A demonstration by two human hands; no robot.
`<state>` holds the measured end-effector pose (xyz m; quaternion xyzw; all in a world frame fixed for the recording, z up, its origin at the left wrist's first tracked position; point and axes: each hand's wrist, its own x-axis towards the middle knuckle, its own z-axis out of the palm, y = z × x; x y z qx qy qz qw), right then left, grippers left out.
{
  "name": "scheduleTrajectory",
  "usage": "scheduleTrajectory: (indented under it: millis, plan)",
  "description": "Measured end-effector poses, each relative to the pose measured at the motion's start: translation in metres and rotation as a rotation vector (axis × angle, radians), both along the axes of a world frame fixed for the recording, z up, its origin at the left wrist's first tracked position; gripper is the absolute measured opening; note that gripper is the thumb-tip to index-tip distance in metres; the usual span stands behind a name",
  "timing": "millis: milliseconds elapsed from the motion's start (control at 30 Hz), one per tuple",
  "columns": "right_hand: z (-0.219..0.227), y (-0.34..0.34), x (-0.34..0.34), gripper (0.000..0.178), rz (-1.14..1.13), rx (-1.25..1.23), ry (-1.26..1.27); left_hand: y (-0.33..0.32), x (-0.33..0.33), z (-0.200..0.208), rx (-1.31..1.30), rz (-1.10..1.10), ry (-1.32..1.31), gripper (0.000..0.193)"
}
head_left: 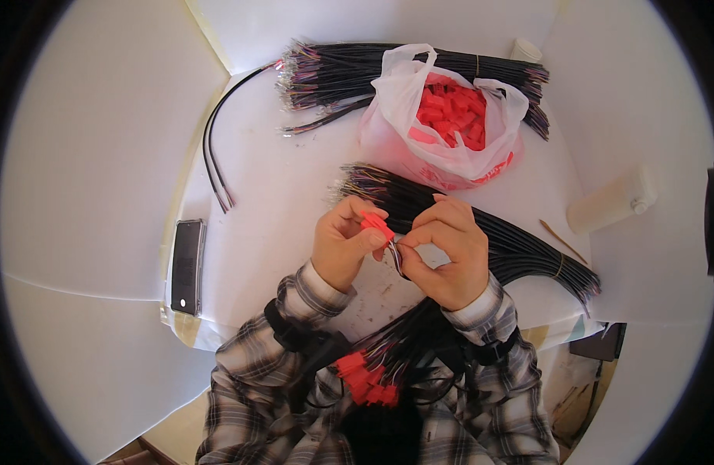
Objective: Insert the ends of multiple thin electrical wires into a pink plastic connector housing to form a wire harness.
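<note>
While the left hand clamps a red connector housing between thumb and fingers, the right hand pinches, thumb to forefinger, at the thin wires by its lower end! Just beyond those fingertips, a thick bundle of black cables sweeps off to their right. Below the fingers, toward the body, more black cables carry a cluster of red housings. Farther ahead sits a white plastic bag, open, full of red connector housings, with a second cable bundle behind it. Out left of the fingers: a smartphone and, farther up, a pair of loose black cables. Well right: a thin brown stick and a white bottle!
</note>
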<state>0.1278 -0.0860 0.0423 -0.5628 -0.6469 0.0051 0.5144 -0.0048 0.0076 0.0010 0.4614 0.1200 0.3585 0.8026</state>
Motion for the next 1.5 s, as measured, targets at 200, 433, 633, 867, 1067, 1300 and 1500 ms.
scheduleTrajectory:
  millis: [200, 433, 633, 867, 1067, 1300, 1500]
  plan:
    - [-0.002, 0.003, -0.002, 0.014, -0.001, 0.01, 0.017, 0.002, -0.001, 0.0, -0.011, -0.005, 0.002, 0.021]
    - [-0.002, 0.001, -0.001, 0.015, 0.008, 0.01, -0.001, 0.0, -0.001, -0.001, -0.014, -0.041, 0.014, 0.021]
    - [-0.004, 0.001, -0.002, 0.011, -0.019, 0.008, 0.045, 0.0, 0.002, 0.003, -0.032, -0.004, -0.059, 0.023]
    - [-0.002, -0.005, -0.008, 0.009, 0.134, -0.264, 0.421, 0.003, -0.001, 0.002, -0.049, 0.058, -0.093, 0.016]
    - [-0.005, -0.013, -0.026, 0.015, 0.143, -0.36, 0.465, 0.012, -0.006, -0.001, 0.071, 0.155, -0.08, 0.013]
    - [0.027, -0.034, -0.036, 0.01, 0.113, -0.3, 0.123, 0.028, -0.018, 0.022, 0.2, 0.115, -0.314, 0.03]
    - [0.017, -0.07, -0.044, 0.011, 0.234, -0.288, -0.09, 0.023, -0.048, 0.067, 0.151, 0.244, -0.312, 0.03]
